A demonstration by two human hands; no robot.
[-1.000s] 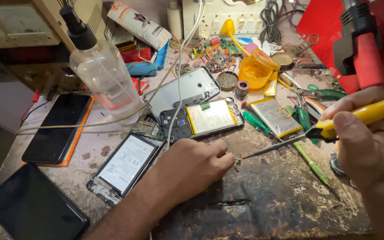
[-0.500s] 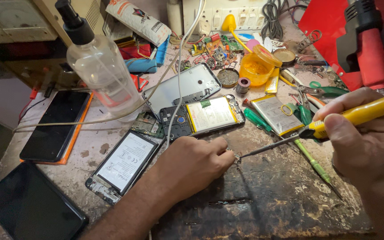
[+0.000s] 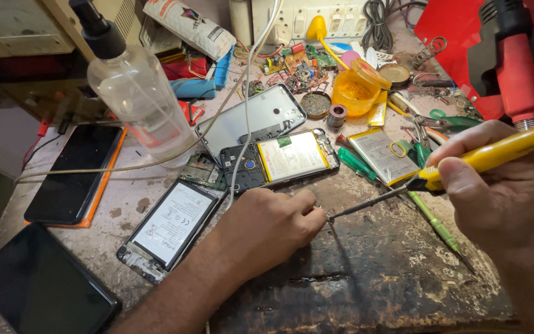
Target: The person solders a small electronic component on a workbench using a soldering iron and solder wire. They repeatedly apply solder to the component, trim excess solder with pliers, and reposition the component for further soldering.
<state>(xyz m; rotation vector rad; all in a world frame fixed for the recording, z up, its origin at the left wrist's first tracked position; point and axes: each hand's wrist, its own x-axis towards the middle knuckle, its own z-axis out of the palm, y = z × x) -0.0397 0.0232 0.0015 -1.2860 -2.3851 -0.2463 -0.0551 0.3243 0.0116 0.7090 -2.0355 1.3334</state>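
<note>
Across the scarred workbench (image 3: 390,291) we see several opened phones: at the left edge a dark phone in an orange case (image 3: 72,173), toward the near-left corner a black phone (image 3: 35,287), and at the centre an opened phone with a yellow battery (image 3: 279,158) lying just beside its grey back cover (image 3: 251,117). Next in size, a clear spray bottle (image 3: 134,93) stands toward the far-left corner, and a loose battery (image 3: 378,154) lies toward the right edge. Our right hand (image 3: 495,192) is closed in a pen grip round the yellow soldering iron (image 3: 495,151), whose tip reaches the centre of the bench. Our left hand (image 3: 267,226) is curled, fingertips pinched on a small part (image 3: 324,212) at that tip; we cannot tell what the part is. We judge disassembly to be done, since covers and batteries are already out. Soldering on the small part appears to be in hand, and reassembly is not yet begun.
</note>
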